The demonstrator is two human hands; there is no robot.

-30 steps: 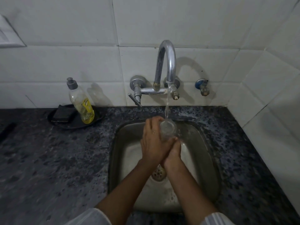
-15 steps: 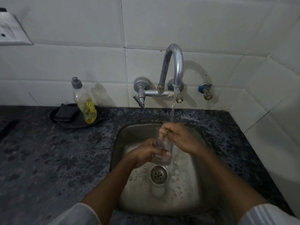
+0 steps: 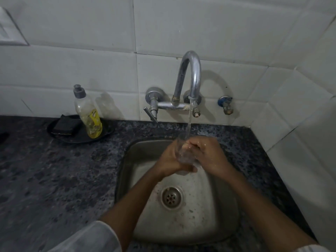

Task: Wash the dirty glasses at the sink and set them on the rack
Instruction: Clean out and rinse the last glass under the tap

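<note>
Glass under running tap, gripped by left hand, right hand fingers inside.

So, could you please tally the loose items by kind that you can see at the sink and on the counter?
Glass, held by left hand and right hand: 1
Soap bottle: 1
Black sponge: 1
Dark tray: 1
Total: 4
</note>
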